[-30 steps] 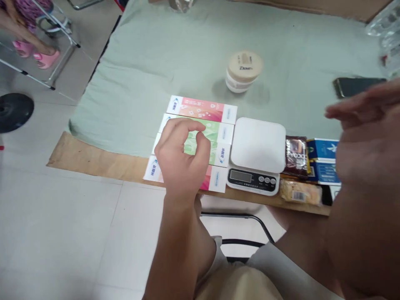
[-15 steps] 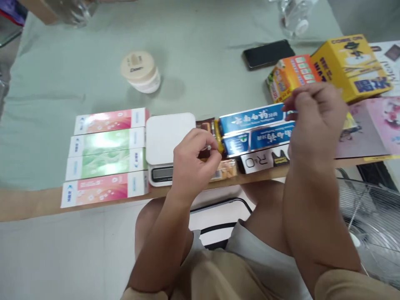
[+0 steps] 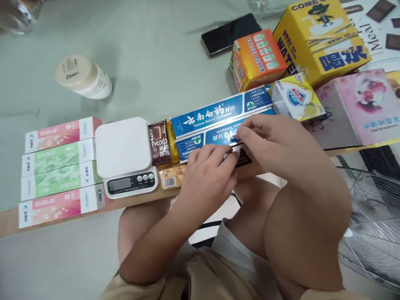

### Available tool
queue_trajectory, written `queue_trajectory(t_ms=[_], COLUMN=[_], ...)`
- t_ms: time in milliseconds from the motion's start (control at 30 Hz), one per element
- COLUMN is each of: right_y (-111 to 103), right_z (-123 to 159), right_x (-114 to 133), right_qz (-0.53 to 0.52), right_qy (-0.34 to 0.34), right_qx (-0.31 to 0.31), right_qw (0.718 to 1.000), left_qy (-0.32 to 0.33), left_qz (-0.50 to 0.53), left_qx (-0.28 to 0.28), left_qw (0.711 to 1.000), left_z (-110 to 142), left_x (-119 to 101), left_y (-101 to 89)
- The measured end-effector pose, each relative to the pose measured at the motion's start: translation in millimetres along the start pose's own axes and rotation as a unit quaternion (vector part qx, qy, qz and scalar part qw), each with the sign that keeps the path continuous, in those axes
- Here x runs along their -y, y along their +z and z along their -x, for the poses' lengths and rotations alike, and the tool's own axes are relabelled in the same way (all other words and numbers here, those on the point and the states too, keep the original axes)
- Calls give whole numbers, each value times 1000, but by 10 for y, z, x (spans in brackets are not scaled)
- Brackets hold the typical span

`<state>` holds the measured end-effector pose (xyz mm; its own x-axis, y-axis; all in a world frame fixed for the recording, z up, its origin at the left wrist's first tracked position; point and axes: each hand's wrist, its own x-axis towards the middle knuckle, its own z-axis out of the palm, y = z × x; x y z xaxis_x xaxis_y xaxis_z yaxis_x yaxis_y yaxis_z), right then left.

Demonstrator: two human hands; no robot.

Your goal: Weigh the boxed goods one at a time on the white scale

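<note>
My left hand [image 3: 210, 177] is closed, its bent fingers over the near side of a dark box [image 3: 243, 156] with small print at the table's front edge. Most of that box is covered by my hands. My right hand [image 3: 275, 143] pinches thumb and forefinger together just above the nearer blue toothpaste box [image 3: 190, 148]; whatever lies between the tips is hidden. A second blue toothpaste box [image 3: 215, 113] lies behind it. To their left sit a brown cocoa snack packet [image 3: 160, 143] and a snack pack with a barcode [image 3: 171, 176].
A white kitchen scale [image 3: 123, 146] stands beside pink and green boxes [image 3: 58, 160]. Behind are a Dove jar [image 3: 83, 77] and a phone [image 3: 231, 34]. Right are an orange box [image 3: 259, 58], a yellow carton [image 3: 325, 37], a soap box [image 3: 296, 96] and a pink box [image 3: 364, 106]. A fan [image 3: 371, 225] stands below.
My right hand has come down and left to the blue boxes, near my left hand, which now lies over the front box. That box showed white before; its dark face shows now. The view has shifted.
</note>
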<state>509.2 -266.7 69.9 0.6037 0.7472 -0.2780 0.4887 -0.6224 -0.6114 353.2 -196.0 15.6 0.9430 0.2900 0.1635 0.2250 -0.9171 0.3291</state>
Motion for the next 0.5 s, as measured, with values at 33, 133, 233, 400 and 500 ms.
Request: queue_trajectory(t_ms=[33,133,233,400,500], right_y=[-16,-34,-23,-8,-50], right_z=[9,27,34,50,153], right_x=[-10,-28,-20,42,46], right_qz=[6,17,28,51,53], right_qy=[0,-9,-12,-7,-40], right_qx=[12,22,26,32,21], right_qw=[1000,1000,999,998,998], left_qy=[-6,-19,-19,-4,9], left_qz=[-11,-35,-43,-38,0], left_qx=[-3,-27,-52,-67,-72], left_qw=[1000,999,998,997,997], left_z=[8,41,74,107,127], left_x=[-32,-117,-163,-138,-117], left_y=[9,50,118,239,218])
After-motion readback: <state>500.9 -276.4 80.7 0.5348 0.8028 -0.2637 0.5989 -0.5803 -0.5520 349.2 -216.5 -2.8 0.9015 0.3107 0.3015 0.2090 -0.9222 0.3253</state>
